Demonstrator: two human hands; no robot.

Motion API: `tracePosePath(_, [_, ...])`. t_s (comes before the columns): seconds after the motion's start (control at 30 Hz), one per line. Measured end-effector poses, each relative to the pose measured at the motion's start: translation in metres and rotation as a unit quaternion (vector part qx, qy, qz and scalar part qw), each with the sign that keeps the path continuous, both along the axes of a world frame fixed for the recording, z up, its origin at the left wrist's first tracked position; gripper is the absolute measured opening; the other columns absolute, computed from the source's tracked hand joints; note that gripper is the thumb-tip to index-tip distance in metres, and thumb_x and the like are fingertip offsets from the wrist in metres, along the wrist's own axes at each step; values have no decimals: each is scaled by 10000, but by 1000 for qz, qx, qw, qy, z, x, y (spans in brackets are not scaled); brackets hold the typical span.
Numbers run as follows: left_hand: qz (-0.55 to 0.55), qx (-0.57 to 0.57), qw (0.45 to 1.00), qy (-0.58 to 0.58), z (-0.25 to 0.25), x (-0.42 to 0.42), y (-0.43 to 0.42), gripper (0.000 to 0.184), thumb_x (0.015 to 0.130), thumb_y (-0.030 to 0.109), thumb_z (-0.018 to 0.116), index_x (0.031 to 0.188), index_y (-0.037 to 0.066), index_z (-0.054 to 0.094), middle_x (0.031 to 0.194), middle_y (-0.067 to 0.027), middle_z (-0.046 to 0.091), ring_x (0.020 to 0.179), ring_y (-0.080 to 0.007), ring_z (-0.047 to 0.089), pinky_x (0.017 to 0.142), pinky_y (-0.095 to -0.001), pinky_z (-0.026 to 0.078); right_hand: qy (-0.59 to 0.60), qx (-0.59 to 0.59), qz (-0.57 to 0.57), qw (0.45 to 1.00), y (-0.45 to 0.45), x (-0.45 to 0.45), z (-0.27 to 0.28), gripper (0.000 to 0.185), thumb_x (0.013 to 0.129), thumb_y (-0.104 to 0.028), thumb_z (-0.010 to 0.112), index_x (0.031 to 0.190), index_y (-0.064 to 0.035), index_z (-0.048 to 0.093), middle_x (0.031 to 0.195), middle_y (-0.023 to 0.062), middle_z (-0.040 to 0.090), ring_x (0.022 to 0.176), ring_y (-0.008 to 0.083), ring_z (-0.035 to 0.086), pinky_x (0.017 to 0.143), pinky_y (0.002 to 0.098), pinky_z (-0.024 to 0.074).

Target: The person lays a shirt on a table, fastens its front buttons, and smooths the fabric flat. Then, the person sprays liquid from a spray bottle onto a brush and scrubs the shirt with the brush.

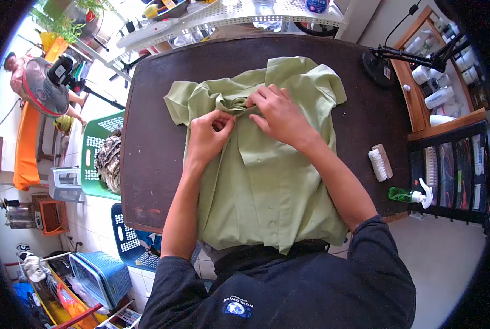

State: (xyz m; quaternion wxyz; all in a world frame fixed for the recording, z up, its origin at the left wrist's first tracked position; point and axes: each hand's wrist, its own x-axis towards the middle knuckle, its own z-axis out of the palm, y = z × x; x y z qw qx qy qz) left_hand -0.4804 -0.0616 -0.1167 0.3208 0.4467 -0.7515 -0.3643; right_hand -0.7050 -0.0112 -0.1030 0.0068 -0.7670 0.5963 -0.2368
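A light green button-up shirt (278, 186) lies spread on the dark table, its collar end away from me and its lower edge hanging over the near side by my body. My left hand (211, 134) pinches the cloth just below the bunched collar, thumb and forefinger pressed together. Beside it, my right hand (280, 115) grips the collar edge with bent fingers, its thumb lower on the front. Small buttons run down the front below my hands. Whatever lies between the fingertips is too small to make out.
On the dark table (157, 181), a white-bristled brush (380, 164) and a green spray bottle (406, 194) lie at the right, below a black lamp base (379, 68). A green basket (88, 159) with cloth stands left. Behind is a white perforated shelf (228, 24). Another person sits far left.
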Motion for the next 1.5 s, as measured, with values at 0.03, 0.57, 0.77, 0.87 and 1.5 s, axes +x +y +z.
tracePosePath(0.03, [-2,2,1000,3,0,0,0,101,919,46,784,971,-36,810,722,-22,719,616,-86,543,585,-252,473,9,16,-5,1000,1,-1,3,202,939,-158,777,1128,-120,714,1191,37,646,1100,241,612,993,391,443])
tracePosePath(0.57, [-21,19,1000,-10,18,-5,12,131,970,107,802,1003,-19,817,742,16,697,650,-67,501,606,-236,433,-72,202,-41,976,0,-7,12,235,967,-315,753,1035,-91,782,947,139,798,908,337,671,1017,468,394])
tracePosePath(0.77, [-26,10,1000,7,10,-10,15,130,979,115,806,1000,-12,818,739,20,691,646,-66,493,601,-233,430,-11,208,-41,977,0,-11,5,265,968,-347,748,922,-86,760,882,132,778,860,355,677,1004,472,410])
tracePosePath(0.87, [-22,12,999,30,9,-12,16,114,959,96,810,983,-16,815,724,3,703,624,-78,516,579,-240,439,-123,198,-26,972,0,-6,6,281,970,-315,765,856,-69,694,780,78,708,745,303,606,936,473,430])
tracePosePath(1.5, [-67,142,987,-36,21,5,9,125,915,53,818,993,-42,838,781,-41,783,640,-66,604,595,-218,481,-138,224,-8,965,1,-8,6,293,911,-315,803,812,-51,721,691,64,656,673,286,556,982,462,440])
